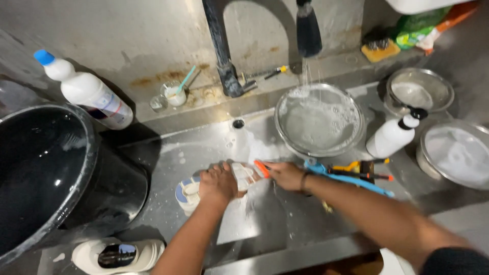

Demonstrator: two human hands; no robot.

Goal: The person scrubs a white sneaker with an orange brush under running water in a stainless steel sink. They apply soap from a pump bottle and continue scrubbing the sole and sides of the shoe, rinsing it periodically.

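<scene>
Two bare hands work mid-sink [204, 147]. Far left: black bucket [46, 173], white bottle [89, 91] on the back ledge. Left hand [219, 183] curled over a white shoe [243, 175], pressing it on the sink floor. Right hand [286, 174] pinches an orange-handled brush [262, 168] against it. Right: steel bowl [318, 119] under the running tap [308, 30].

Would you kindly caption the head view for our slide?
Left hand steadies a small white item while right hand scrubs it with an orange-handled brush.

white bottle [89, 91], blue cap, coloured label, left ledge; green-orange packet [428, 23] top right.
</scene>
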